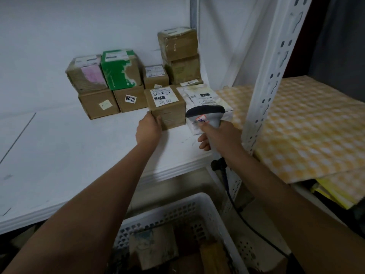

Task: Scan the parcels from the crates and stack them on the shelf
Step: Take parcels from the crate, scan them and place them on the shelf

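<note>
A brown cardboard parcel (165,107) with a white label reading 9-2-1 stands on the white shelf (79,147). My left hand (149,128) grips its front left corner. My right hand (221,138) holds a grey handheld scanner (206,115) by its handle, head pointing at a white parcel (199,95) just right of the brown one. Several more parcels (122,80) are stacked in two layers behind, against the wall. A white perforated crate (189,206) below the shelf holds more brown parcels (154,246).
A white slotted upright (270,76) stands right of my right hand. Beyond it lies a shelf covered in yellow checked paper (306,131). The scanner's black cable (237,210) hangs down past the crate. The back wall is white.
</note>
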Tool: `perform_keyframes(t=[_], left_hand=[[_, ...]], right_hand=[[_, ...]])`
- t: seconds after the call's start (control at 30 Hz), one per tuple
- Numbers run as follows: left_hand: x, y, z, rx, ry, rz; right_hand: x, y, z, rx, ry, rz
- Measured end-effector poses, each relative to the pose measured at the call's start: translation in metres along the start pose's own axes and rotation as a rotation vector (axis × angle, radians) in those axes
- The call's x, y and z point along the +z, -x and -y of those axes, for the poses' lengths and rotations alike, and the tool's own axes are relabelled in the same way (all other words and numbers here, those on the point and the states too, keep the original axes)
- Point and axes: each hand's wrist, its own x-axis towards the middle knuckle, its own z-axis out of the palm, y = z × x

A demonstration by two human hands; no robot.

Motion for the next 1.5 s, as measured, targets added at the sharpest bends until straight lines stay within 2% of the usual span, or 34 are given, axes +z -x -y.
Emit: perform_keyframes(t=[0.3, 0.47, 0.6, 0.7, 0.8, 0.9, 0.97, 1.13, 1.2, 1.33, 1.4, 1.5], left_hand=[[-0.014, 0.010, 0.010, 0.015, 0.100, 0.065], [-0.049, 0.075, 0.043, 0.169, 0.317, -0.024], [-0.089, 0.143, 0.083, 0.264, 0.381, -0.123], [-0.104, 0.198, 0.123, 0.143, 0.468, -0.201], [-0.091, 0.246, 0.172, -0.086, 0.448, -0.258], [-0.051, 0.288, 0.235, -0.371, 0.311, -0.045], [-0.024, 0.314, 0.273, -0.488, 0.202, 0.092], [0.004, 0.354, 0.315, -0.815, 0.139, 0.222], [0.009, 0.359, 0.319, -0.886, 0.153, 0.279], [0.020, 0.349, 0.311, -0.992, 0.148, 0.233], [0.019, 0.342, 0.300, -1.008, 0.158, 0.248], [0.024, 0.338, 0.300, -0.935, 0.117, 0.281]], right_hand=[[0.000, 0.020, 0.001, -0.017, 0.047, 0.036], [0.021, 0.058, 0.005, -0.019, 0.036, 0.128], [0.041, 0.097, -0.003, -0.002, 0.020, 0.230], [0.057, 0.130, -0.017, 0.031, 0.027, 0.304], [0.076, 0.162, -0.036, 0.096, 0.024, 0.360], [0.092, 0.189, -0.060, 0.174, 0.053, 0.407], [0.099, 0.204, -0.074, 0.217, 0.094, 0.440], [0.103, 0.220, -0.104, 0.372, 0.136, 0.480], [0.101, 0.222, -0.113, 0.401, 0.140, 0.477], [0.099, 0.220, -0.119, 0.429, 0.142, 0.471], [0.098, 0.218, -0.120, 0.433, 0.155, 0.463], [0.097, 0.214, -0.124, 0.444, 0.144, 0.454]])
